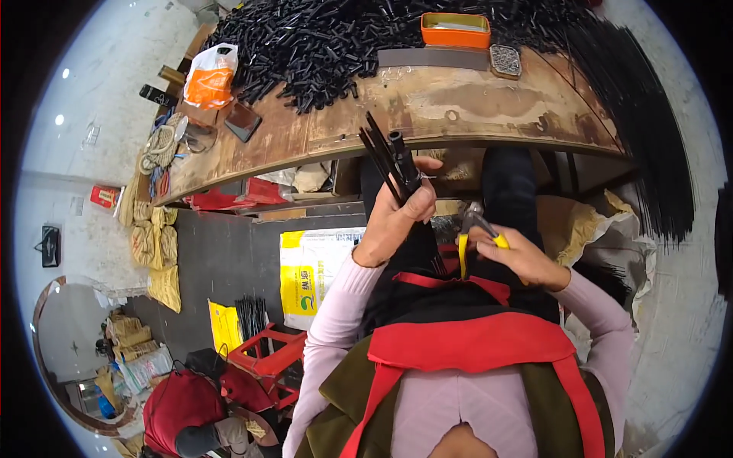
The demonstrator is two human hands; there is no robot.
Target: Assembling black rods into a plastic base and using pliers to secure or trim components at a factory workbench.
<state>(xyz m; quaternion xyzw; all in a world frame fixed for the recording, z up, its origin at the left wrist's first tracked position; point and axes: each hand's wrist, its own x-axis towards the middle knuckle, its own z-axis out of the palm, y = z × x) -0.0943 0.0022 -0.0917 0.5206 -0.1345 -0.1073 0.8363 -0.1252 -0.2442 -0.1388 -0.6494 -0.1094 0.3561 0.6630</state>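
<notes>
My left hand (405, 217) is closed around several thin black rods (377, 156), which stick up past my fingers and run down below my fist. A short black tubular fitting (396, 145) with a hollow end stands among them at the top of my grip. To its right, my right hand (523, 256) grips pincers (475, 217) with yellow handles. Their metal head points up and left, close to the left hand but apart from the rods. The handles are spread. Both hands are over my lap, below the table's near edge.
The wooden table (343, 141) bears a heap of black fittings (305, 57), an orange tin (456, 30), a box of small metal pieces (505, 61) and a dark phone-like slab (243, 120). Long black rods (649, 130) hang at the right. Another person (187, 408) is at lower left.
</notes>
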